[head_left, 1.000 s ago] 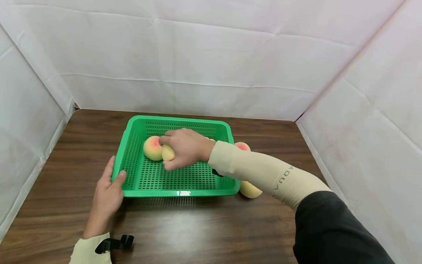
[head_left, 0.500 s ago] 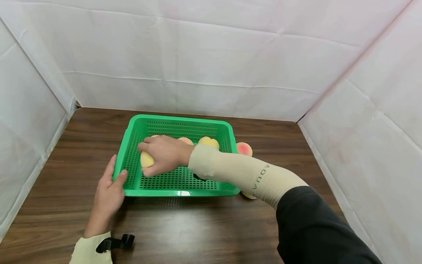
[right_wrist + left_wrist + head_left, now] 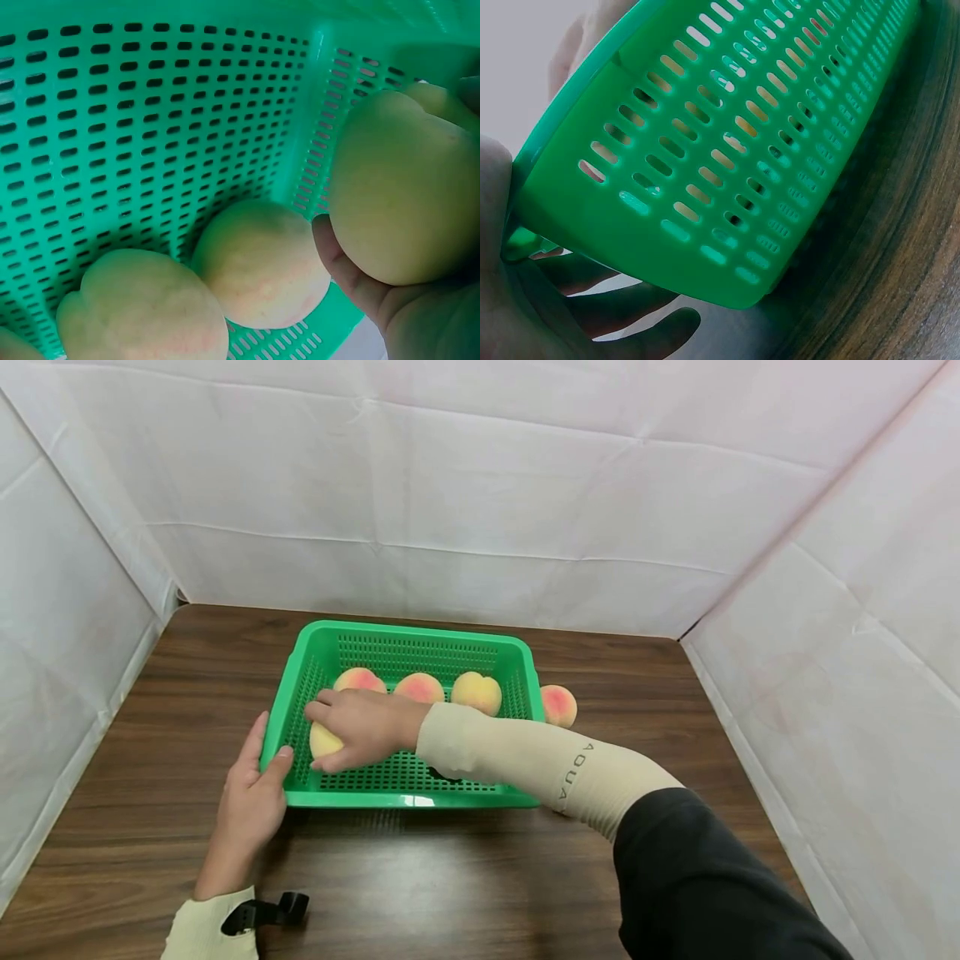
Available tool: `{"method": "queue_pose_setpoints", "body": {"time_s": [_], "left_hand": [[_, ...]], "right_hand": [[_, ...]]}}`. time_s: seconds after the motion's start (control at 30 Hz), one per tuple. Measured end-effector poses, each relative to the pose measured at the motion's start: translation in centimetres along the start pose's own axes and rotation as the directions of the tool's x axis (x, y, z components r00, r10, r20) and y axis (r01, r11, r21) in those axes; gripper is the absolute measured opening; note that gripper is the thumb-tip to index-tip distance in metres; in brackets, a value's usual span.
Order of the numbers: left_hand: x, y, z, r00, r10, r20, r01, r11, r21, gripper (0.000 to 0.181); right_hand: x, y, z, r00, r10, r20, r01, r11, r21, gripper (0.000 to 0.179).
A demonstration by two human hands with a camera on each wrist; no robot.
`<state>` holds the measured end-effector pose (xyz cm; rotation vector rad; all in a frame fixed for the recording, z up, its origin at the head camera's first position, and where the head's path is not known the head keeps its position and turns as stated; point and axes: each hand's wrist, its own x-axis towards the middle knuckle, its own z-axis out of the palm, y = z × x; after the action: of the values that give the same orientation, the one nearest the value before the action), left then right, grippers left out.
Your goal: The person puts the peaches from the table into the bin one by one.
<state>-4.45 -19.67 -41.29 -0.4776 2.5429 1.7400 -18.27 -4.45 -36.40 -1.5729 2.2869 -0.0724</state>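
Observation:
A green perforated plastic basket [image 3: 420,800] sits on the wooden table. At its left front corner my left hand [image 3: 251,806] holds the rim, thumb on top and fingers along the outside wall. My right hand [image 3: 363,724] reaches down inside and grips a pale yellow peach [image 3: 325,741] near the left wall. The right wrist view shows the gripped peach [image 3: 405,187] close up, fingers curled under it. Behind it in the basket lie a pink-topped peach [image 3: 362,679], a second pink-topped peach [image 3: 419,687] and a yellow peach [image 3: 477,693] in a row.
Another peach [image 3: 558,705] lies on the table [image 3: 420,877] just outside the basket's right wall. White cloth walls [image 3: 465,502] enclose the table at the back and sides. My right forearm crosses the basket's right front part.
The right hand has carried its peach leftward and toward the front of the basket, uncovering the back row of peaches. My left hand keeps its place on the rim.

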Motion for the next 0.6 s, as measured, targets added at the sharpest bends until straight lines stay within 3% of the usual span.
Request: {"method": "queue_pose_setpoints", "body": {"time_s": [0.4, 0.6], "left_hand": [[-0.3, -0.1, -0.2, 1.000, 0.005, -0.016, -0.005, 1.000, 0.000, 0.067], [-0.1, 0.0, 0.0, 1.000, -0.025, 0.000, 0.025, 1.000, 0.016, 0.067]], "right_hand": [[1.1, -0.4, 1.9, 0.999, -0.029, 0.034, 0.033, 0.993, -0.114, 0.064], [1.0, -0.4, 2.6, 0.999, 0.017, 0.041, -0.011, 0.990, -0.142, 0.064]]}}
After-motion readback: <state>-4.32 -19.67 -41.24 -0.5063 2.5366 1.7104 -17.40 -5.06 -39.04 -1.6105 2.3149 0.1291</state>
